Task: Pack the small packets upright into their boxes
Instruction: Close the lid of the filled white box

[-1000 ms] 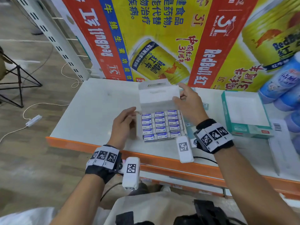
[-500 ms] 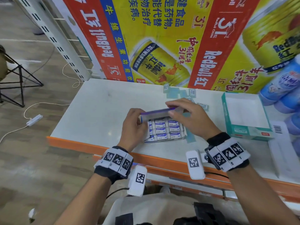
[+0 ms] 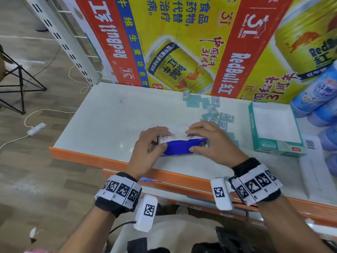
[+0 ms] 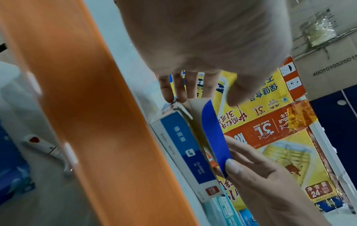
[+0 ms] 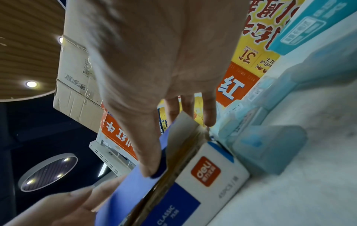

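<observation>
**Both hands on the lid of the eraser box**

On the white shelf top (image 3: 113,115), near its orange front edge (image 3: 87,156): a blue and white eraser box (image 3: 179,146), with the word ERASER on the lid. Lid lowered over the box but not fully shut; in both wrist views the blue front flap (image 4: 214,133) stands out from the box wall, with a gap beneath. Contents of the box hidden under the lid.

Left hand (image 3: 148,149) at the left end of the box, fingers bent over the top of the lid, thumb (image 3: 161,145) against the blue flap. Right hand (image 3: 212,143) at the right end, fingers laid over the lid, thumb (image 5: 149,160) pressing the blue flap down toward the box front. Both hands gripping the box by its lid, not flat and free.

Behind the right hand, loose small packets (image 3: 214,110) scattered on the shelf top, pale teal, some with white barcode labels, lying flat and not in any box. Further right, a teal box (image 3: 277,145), open at the top, inside white; whether anything lies in it, cannot tell. Beside it, at the right edge, blue and white wrapped rolls (image 3: 317,94). At the back, a large yellow and red Red Bull carton (image 3: 182,42) standing against the shelf.
</observation>
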The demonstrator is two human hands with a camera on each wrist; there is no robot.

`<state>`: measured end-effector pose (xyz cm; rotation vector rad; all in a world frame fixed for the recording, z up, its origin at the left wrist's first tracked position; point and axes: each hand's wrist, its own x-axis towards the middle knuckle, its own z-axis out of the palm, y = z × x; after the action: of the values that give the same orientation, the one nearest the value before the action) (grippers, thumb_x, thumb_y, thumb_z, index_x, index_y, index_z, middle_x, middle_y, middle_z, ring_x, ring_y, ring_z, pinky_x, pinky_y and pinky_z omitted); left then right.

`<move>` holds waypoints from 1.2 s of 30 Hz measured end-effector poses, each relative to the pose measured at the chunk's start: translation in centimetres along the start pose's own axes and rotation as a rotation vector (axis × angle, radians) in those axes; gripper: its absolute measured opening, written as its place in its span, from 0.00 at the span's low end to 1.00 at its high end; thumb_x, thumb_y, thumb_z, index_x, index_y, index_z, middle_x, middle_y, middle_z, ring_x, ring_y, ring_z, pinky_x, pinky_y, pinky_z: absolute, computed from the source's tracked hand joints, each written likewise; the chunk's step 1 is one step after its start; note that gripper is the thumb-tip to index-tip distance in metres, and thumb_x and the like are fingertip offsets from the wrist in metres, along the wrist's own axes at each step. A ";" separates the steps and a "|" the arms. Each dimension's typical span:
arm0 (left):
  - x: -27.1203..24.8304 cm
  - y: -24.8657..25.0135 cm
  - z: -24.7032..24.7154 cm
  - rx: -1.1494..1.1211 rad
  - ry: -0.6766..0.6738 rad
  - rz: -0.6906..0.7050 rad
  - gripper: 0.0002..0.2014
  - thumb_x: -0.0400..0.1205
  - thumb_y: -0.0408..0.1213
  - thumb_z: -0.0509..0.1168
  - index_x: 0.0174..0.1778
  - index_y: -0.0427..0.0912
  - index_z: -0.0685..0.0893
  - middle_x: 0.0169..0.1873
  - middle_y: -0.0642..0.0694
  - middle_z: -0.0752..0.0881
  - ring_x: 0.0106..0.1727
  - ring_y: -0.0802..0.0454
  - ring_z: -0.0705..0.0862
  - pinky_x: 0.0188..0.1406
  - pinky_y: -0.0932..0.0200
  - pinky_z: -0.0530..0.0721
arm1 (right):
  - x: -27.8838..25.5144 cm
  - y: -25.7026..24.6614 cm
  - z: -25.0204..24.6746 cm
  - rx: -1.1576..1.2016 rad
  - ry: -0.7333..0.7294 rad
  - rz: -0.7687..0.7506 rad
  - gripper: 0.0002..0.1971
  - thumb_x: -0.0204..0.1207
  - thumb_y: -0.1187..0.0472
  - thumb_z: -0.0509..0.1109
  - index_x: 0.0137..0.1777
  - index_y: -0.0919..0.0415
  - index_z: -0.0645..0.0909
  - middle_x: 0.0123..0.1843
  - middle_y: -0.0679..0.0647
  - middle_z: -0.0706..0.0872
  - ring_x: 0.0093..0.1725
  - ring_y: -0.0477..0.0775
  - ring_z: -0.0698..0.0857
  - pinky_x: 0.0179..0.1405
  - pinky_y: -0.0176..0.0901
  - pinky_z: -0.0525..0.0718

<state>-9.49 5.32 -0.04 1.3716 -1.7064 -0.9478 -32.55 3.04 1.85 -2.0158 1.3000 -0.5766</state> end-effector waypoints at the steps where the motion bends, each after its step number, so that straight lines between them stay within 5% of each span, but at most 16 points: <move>1: -0.1 -0.1 0.1 0.044 -0.004 0.011 0.17 0.76 0.43 0.64 0.60 0.46 0.84 0.64 0.56 0.82 0.67 0.56 0.74 0.59 0.65 0.76 | 0.1 0.0 0.0 -0.002 0.011 -0.003 0.21 0.71 0.60 0.77 0.64 0.53 0.82 0.64 0.47 0.78 0.67 0.46 0.70 0.65 0.33 0.67; 5: -0.2 -0.7 0.5 0.155 0.014 0.047 0.20 0.75 0.40 0.75 0.63 0.46 0.82 0.65 0.53 0.81 0.69 0.57 0.72 0.53 0.79 0.73 | 0.3 -0.1 0.1 -0.021 0.017 -0.009 0.20 0.72 0.60 0.75 0.64 0.54 0.81 0.64 0.48 0.78 0.65 0.45 0.70 0.60 0.35 0.72; 13: -0.4 -0.9 0.3 0.215 0.019 0.079 0.17 0.72 0.34 0.76 0.56 0.46 0.85 0.63 0.55 0.82 0.67 0.56 0.71 0.61 0.60 0.75 | 0.3 0.2 0.7 -0.094 0.009 -0.025 0.12 0.70 0.60 0.76 0.54 0.53 0.85 0.58 0.43 0.78 0.60 0.41 0.69 0.56 0.26 0.66; 19: -0.4 -1.4 0.6 0.279 0.012 0.137 0.13 0.67 0.31 0.77 0.45 0.45 0.86 0.59 0.53 0.81 0.63 0.50 0.70 0.60 0.78 0.62 | -0.3 0.4 0.1 -0.109 -0.002 -0.009 0.07 0.68 0.59 0.78 0.46 0.52 0.86 0.49 0.43 0.77 0.55 0.42 0.70 0.50 0.22 0.68; 27: -0.1 -2.4 1.3 0.347 -0.009 0.232 0.07 0.70 0.35 0.76 0.40 0.48 0.87 0.58 0.53 0.81 0.63 0.50 0.67 0.62 0.73 0.63 | -0.5 0.7 0.4 -0.130 -0.095 -0.031 0.07 0.70 0.63 0.76 0.47 0.51 0.87 0.47 0.45 0.78 0.49 0.41 0.68 0.48 0.20 0.66; 32: -0.2 -2.5 1.3 0.307 0.006 0.227 0.06 0.71 0.35 0.76 0.38 0.50 0.87 0.59 0.53 0.80 0.62 0.54 0.67 0.61 0.73 0.64 | -0.8 1.1 -0.8 -0.263 -0.049 0.082 0.15 0.68 0.51 0.78 0.52 0.44 0.78 0.43 0.42 0.75 0.49 0.44 0.71 0.43 0.35 0.73; 36: -0.2 -2.7 1.2 0.241 0.053 0.146 0.08 0.70 0.36 0.75 0.41 0.49 0.86 0.55 0.50 0.75 0.57 0.53 0.70 0.57 0.71 0.68 | -0.4 0.3 -0.8 -0.287 -0.072 0.123 0.15 0.68 0.50 0.77 0.49 0.47 0.75 0.36 0.43 0.77 0.42 0.46 0.74 0.36 0.41 0.74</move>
<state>-9.33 5.24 -2.97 1.3874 -1.8996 -0.6350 -33.44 3.05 2.19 -2.1422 1.5210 -0.2688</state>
